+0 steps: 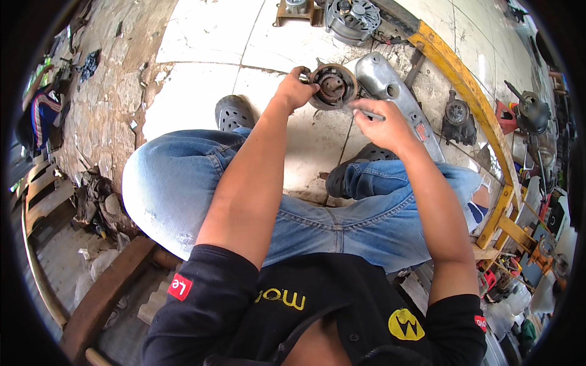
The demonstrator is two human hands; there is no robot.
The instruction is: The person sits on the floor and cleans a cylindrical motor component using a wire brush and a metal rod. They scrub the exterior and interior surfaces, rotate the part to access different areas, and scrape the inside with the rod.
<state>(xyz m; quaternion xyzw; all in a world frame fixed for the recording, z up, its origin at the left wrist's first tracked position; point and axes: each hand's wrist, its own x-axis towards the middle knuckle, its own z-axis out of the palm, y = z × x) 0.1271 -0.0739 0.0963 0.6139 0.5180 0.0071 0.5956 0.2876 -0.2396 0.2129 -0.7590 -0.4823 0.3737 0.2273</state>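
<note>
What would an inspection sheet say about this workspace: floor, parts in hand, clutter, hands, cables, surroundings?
Surface: pale tiled floor, marked with dirt.
Job's things: round metal housing, coppery inside; slim grey tool.
Clutter: silver metal cover and round finned unit on the tiles.
Hands: left hand grips the round metal housing; right hand holds the slim grey tool beside it.
Cables: possible wires beside the round finned unit; too small to tell.
Surroundings: yellow frame right; rough ground left.

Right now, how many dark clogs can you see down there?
2. One dark clog is just past the left knee; the other is below the right hand, partly hidden by the jeans.
</note>
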